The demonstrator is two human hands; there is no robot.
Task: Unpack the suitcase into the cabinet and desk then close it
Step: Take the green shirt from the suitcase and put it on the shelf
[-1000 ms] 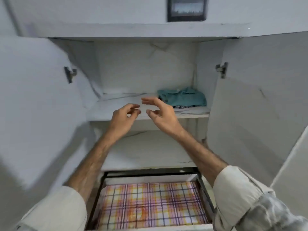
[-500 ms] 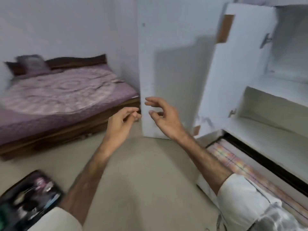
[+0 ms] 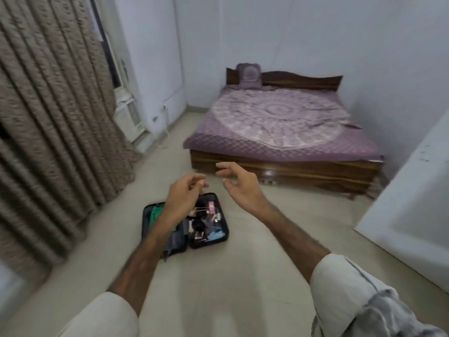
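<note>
Hands (image 3: 211,193) empty — suitcase (image 3: 209,229) open on floor — contents' labels blurred.

Your two forearms are bare from wrist to elbow. Your left sleeve (image 3: 107,314) is plain off-white fabric, rolled back near the elbow. Your right sleeve (image 3: 340,285) is the same off-white fabric, rolled back likewise, with creases at the cuff. Below the right sleeve cuff, a grey-and-white mottled cloth panel (image 3: 388,314) shows. No rings, watch or bands are visible on your left hand (image 3: 181,200) or right hand (image 3: 239,184).
</note>
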